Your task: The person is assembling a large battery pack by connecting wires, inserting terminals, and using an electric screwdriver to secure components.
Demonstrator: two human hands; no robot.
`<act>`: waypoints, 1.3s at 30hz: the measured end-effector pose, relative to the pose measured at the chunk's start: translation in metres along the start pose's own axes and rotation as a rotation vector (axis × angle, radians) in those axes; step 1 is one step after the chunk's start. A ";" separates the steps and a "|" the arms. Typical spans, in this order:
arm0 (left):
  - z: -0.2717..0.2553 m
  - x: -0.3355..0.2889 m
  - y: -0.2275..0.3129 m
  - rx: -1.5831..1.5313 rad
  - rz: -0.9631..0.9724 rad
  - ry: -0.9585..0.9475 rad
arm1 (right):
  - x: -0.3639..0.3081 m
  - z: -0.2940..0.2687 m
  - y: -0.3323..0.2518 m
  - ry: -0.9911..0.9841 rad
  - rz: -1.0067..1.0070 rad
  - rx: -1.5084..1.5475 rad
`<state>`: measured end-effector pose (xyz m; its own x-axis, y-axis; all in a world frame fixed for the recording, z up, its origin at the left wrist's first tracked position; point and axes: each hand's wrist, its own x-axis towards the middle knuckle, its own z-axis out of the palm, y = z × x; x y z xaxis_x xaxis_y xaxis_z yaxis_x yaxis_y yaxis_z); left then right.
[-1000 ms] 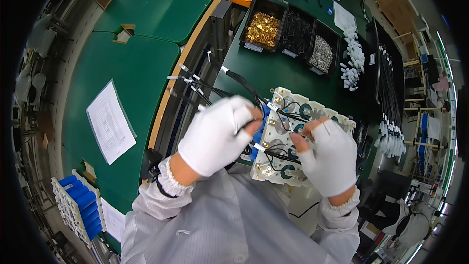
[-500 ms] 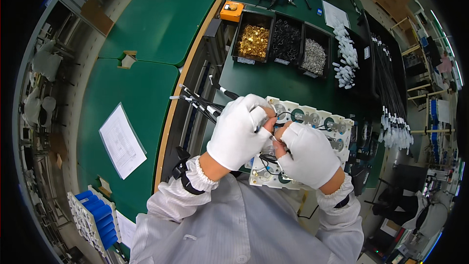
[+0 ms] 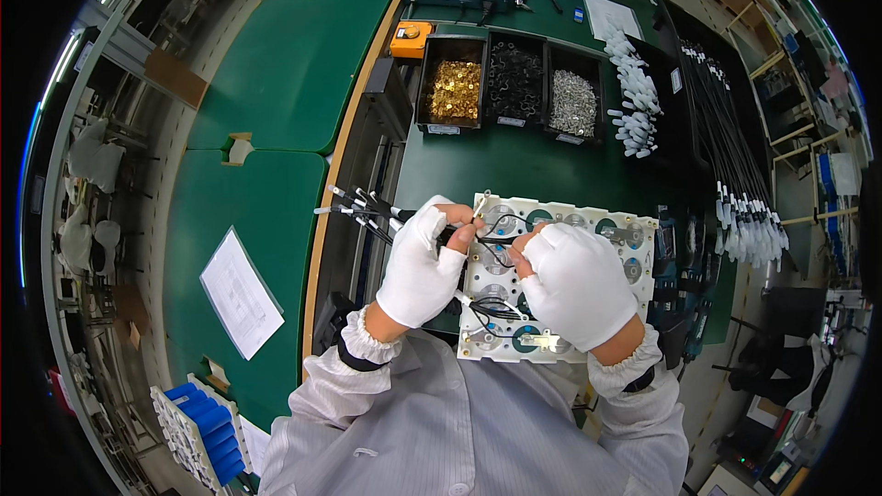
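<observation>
Both my hands wear white gloves with bare fingertips. They work over a white battery module frame (image 3: 634,303) with round cells and metal tabs. My left hand (image 3: 423,262) is closed at the module's upper left corner, pinching a thin black wire (image 3: 496,240); a small metal terminal stands up by its fingertips. My right hand (image 3: 581,283) is closed over the middle of the module, thumb and forefinger together at the same wire. A bundle of black wires (image 3: 491,309) lies on the module's lower left. Black cables with white ends (image 3: 360,206) stick out left of my left hand.
Beyond the module are bins of brass nuts (image 3: 457,90), black clips (image 3: 514,78) and silver hardware (image 3: 574,101). White-capped parts (image 3: 634,96) and long black cables (image 3: 730,147) lie right. A paper sheet (image 3: 242,292) and a blue-celled module (image 3: 202,432) are at left.
My hands have moved apart, the left one going left and showing more of the module and wire. The view has shifted slightly.
</observation>
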<state>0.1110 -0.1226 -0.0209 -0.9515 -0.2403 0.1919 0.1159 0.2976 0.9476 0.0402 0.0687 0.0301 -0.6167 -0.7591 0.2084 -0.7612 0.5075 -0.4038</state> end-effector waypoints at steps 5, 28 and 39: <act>0.000 0.000 0.000 0.012 -0.032 -0.004 | 0.001 -0.001 0.001 -0.023 -0.009 -0.021; -0.015 0.014 0.035 0.254 -0.347 -0.137 | -0.011 0.016 -0.010 0.180 -0.092 -0.157; -0.016 0.021 0.019 -0.055 -0.315 -0.273 | 0.002 -0.011 -0.035 0.138 0.082 0.148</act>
<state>0.0979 -0.1371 0.0051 -0.9826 -0.0562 -0.1768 -0.1845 0.1976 0.9628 0.0637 0.0542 0.0541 -0.7045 -0.6497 0.2858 -0.6760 0.4916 -0.5489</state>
